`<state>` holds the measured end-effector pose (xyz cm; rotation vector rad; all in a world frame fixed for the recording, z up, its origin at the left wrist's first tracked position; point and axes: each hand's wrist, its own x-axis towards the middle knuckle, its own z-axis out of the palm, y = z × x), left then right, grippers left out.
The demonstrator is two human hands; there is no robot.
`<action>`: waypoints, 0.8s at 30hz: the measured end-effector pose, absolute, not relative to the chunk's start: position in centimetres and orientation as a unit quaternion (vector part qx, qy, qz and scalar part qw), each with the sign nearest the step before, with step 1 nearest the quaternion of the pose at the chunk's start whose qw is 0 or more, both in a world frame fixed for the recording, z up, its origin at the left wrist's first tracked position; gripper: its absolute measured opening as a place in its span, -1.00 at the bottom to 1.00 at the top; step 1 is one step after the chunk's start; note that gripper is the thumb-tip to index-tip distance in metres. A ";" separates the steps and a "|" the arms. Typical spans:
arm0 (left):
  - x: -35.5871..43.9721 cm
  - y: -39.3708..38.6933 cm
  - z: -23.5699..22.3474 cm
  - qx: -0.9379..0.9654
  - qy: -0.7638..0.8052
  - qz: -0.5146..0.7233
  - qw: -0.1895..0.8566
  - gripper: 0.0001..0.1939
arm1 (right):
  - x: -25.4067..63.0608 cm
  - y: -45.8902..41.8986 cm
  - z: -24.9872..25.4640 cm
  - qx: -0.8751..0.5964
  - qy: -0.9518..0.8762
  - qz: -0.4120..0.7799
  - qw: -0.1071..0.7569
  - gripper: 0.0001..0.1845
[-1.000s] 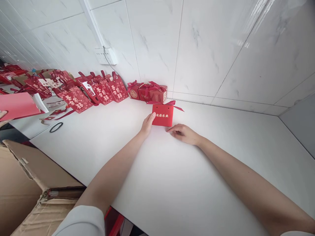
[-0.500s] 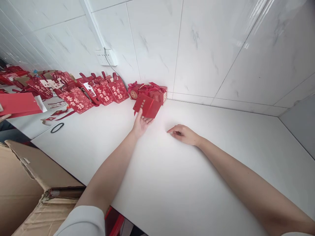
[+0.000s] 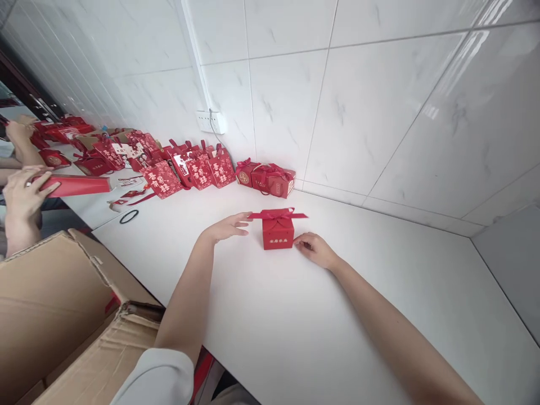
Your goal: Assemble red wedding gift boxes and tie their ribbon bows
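A small red gift box (image 3: 278,235) with gold lettering on its front stands upright on the white table. On its lid sits a red ribbon bow (image 3: 280,214), whose tails stick out to both sides. My left hand (image 3: 228,227) is open to the left of the box, fingers stretched and apart, close to the ribbon's left tail. To the right, my right hand (image 3: 317,250) rests on the table with curled fingers, its fingertips at the box's lower right edge. Nothing shows inside that hand.
Red ribboned boxes (image 3: 270,180) line the tiled wall. Several red gift bags (image 3: 162,179) stand further left, near a black ring (image 3: 129,216). A co-worker's hand (image 3: 24,194) holds a red piece (image 3: 80,186). An open cardboard carton (image 3: 50,304) is at lower left.
The red box, tilted in my left hand before, now stands upright between my hands, and my left hand has let go. The view has shifted, bringing more of the co-worker's hands into sight.
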<state>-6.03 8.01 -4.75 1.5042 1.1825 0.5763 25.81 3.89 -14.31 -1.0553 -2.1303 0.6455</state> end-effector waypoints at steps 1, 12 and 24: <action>-6.3 7.7 -3.8 0.615 0.533 0.278 0.510 -0.28 | 25.8 3.9 -14.2 -0.409 -0.812 0.246 0.335 -0.73; 3.5 8.7 -0.6 0.791 0.427 0.237 0.369 -0.31 | 25.9 3.8 -13.9 -0.441 -0.787 0.252 0.350 -0.73; -7.7 -0.6 15.7 0.707 0.544 0.309 0.329 -0.60 | 27.0 2.6 -14.9 -0.465 -0.777 0.289 0.310 -0.73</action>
